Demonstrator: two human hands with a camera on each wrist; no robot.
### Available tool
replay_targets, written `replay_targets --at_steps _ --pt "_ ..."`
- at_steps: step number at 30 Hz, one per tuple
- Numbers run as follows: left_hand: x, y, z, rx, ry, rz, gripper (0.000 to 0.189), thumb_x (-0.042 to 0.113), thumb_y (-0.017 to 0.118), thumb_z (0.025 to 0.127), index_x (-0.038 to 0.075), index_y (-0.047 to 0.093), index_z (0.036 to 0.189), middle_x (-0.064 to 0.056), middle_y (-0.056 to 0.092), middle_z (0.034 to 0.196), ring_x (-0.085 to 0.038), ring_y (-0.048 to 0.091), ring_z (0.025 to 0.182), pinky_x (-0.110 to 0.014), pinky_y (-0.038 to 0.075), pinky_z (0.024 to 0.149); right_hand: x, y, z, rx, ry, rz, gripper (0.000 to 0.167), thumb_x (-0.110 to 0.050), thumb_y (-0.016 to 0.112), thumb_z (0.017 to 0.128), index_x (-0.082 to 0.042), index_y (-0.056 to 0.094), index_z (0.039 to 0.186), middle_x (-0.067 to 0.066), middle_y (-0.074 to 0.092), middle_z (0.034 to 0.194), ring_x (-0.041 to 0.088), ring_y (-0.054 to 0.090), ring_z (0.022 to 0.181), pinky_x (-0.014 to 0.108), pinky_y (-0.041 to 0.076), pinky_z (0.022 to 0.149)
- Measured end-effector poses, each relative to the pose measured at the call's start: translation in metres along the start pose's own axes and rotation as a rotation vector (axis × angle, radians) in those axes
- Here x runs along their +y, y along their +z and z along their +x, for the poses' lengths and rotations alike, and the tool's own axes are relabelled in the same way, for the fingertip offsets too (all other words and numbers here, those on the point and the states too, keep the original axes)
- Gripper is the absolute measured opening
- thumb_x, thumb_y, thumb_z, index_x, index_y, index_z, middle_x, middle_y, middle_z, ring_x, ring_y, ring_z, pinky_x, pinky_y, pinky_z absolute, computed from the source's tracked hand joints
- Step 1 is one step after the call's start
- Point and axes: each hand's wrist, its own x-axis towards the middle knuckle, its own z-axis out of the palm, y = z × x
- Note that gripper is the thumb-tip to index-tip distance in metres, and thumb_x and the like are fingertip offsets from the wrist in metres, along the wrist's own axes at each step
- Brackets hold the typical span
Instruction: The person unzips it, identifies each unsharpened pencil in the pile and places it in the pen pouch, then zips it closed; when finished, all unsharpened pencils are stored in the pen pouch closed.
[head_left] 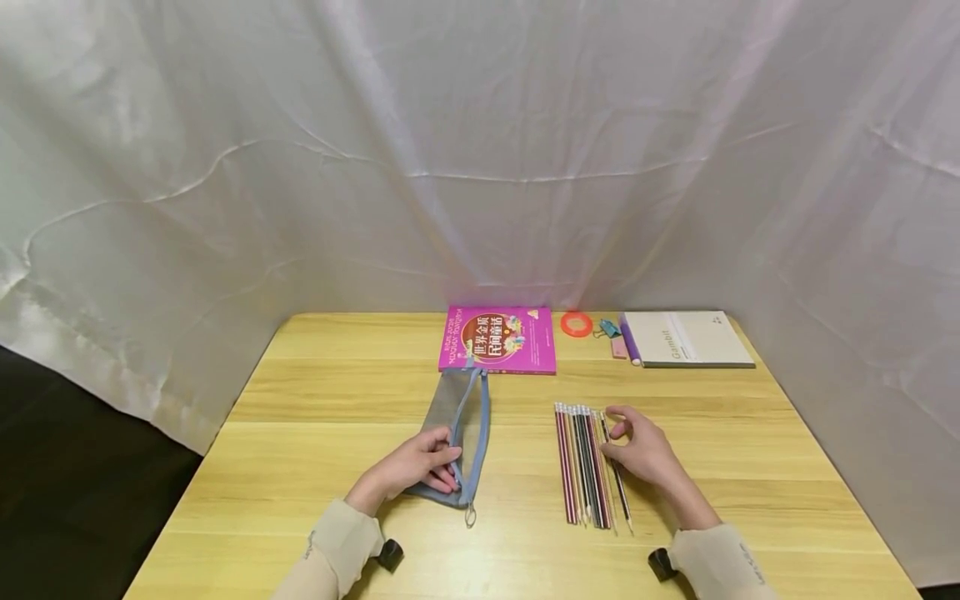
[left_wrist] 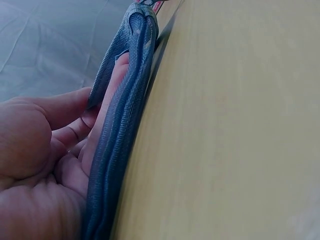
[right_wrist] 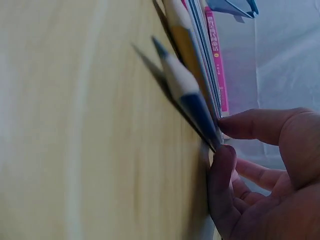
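On a wood-grained table, a flat grey-and-blue fabric pouch gapes along its ribbed zip; the left hand grips its edge. Right of the pouch lie slim, sharpened pencils, maroon, black and tan, in a row. Farthest from the pouch, the right hand pinches one slanted dark pencil.

Sleeves of pale beige cloth, 2 alike from where I stand. Left sleeve ends in wide cuff, small dark lettering near outer edge. Right sleeve also lettered on outer side, too small to read. 2 small black blocks: 1 by left wrist, 1 by right. Left hand, right hand bare.
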Motion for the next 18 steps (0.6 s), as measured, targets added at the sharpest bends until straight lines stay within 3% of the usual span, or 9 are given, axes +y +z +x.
replay_targets --at_steps 5,12,18 --pt "-0.0013 0.0000 0.0011 0.008 -0.010 0.000 0.024 0.019 0.053 0.110 0.000 0.043 0.099 -0.009 0.067 0.085 -0.021 0.075 0.078 -0.036 0.065 0.073 0.0016 -0.0004 0.0017 0.005 0.007 0.012 0.070 -0.005 0.078 0.082 0.001 0.051 0.145 0.012 0.065 0.103 0.027 0.059 0.096 0.051 0.048 0.094" --pt "-0.0024 -0.0003 0.0016 0.027 -0.020 0.001 0.023 0.018 0.053 0.110 -0.001 0.045 0.099 -0.011 0.067 0.084 -0.023 0.076 0.078 -0.036 0.065 0.072 0.0071 0.0004 0.0041 0.014 0.052 0.143 0.067 0.002 0.073 0.083 0.001 0.050 0.146 0.016 0.063 0.103 0.017 0.060 0.068 0.030 0.055 0.057" --pt "-0.0036 -0.0006 0.0021 0.032 -0.019 0.009 0.023 0.018 0.053 0.109 -0.001 0.046 0.100 -0.012 0.067 0.085 -0.024 0.076 0.079 -0.037 0.065 0.072 0.0044 -0.0010 0.0003 0.046 0.033 0.135 0.056 0.000 0.074 0.085 0.000 0.057 0.139 0.016 0.065 0.106 0.019 0.061 0.077 0.029 0.055 0.061"
